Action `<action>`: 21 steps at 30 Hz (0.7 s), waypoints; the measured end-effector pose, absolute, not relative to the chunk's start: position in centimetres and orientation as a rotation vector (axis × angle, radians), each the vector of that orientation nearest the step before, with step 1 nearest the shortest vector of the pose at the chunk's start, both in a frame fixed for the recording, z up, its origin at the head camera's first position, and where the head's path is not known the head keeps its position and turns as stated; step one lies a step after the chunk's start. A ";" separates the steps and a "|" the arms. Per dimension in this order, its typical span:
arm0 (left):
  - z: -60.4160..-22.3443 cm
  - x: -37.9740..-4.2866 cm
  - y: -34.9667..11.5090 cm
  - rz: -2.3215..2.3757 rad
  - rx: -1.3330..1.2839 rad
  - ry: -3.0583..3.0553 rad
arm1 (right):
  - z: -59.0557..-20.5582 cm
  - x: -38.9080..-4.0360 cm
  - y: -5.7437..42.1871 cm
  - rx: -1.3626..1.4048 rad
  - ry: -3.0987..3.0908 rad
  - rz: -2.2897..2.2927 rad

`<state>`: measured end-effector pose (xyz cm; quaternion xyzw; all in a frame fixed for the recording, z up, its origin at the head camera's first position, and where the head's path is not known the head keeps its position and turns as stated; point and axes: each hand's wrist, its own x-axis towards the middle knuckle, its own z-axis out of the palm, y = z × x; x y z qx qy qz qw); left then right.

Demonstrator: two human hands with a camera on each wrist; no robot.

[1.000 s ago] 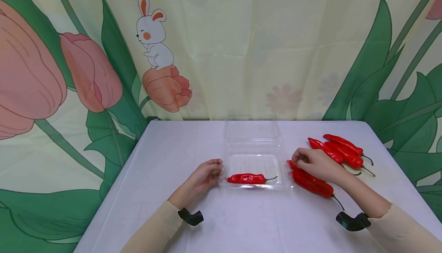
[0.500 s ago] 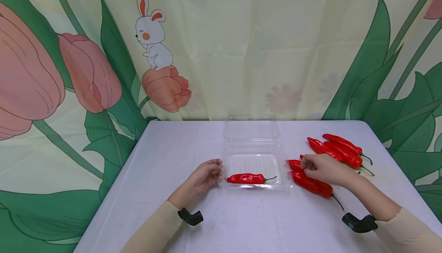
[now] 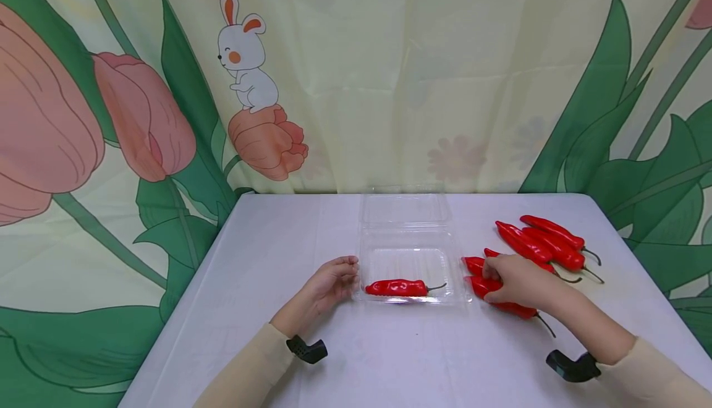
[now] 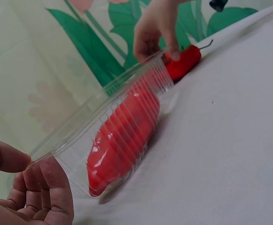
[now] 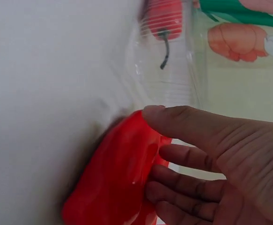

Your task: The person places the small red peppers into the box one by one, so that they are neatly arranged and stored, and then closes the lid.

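Note:
My left hand point(image 3: 334, 283) pinches the left rim of a clear plastic clamshell box point(image 3: 408, 263) between thumb and fingers, as the left wrist view shows. The box stands with its lid raised toward the back. One red pepper point(image 3: 396, 288) with a dark stem lies along the front inside it. Right of the box, my right hand point(image 3: 523, 279) grips the nearest loose red pepper point(image 3: 517, 311). In the right wrist view my thumb point(image 5: 171, 119) lies on that pepper's near side and the fingers curl against its other side. The hand partly covers a second pepper point(image 3: 474, 265) behind it.
Several more red peppers point(image 3: 556, 250) lie in a loose group at the back right of the white-covered table point(image 3: 300, 229). A printed curtain point(image 3: 361, 74) hangs behind the table's far edge. Dark cameras point(image 3: 307, 350) are strapped to both wrists.
My right hand has drawn back slightly from above the peppers and lowered onto the nearest one, its thumb now on that pepper's side. The left hand and the box have stayed put.

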<state>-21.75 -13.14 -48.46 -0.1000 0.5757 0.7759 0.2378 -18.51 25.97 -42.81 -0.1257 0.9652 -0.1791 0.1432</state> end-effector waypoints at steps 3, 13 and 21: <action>-48.4 -21.7 -13.1 2.120 -0.276 1.584 | -42.9 -18.1 25.5 -0.352 2.807 -0.441; -48.1 -21.5 -13.2 2.122 -0.252 1.573 | -43.5 -17.5 24.6 -0.372 2.857 -0.324; -48.1 -21.5 -13.1 2.107 -0.236 1.587 | -43.8 -17.5 24.7 -0.402 2.852 -0.357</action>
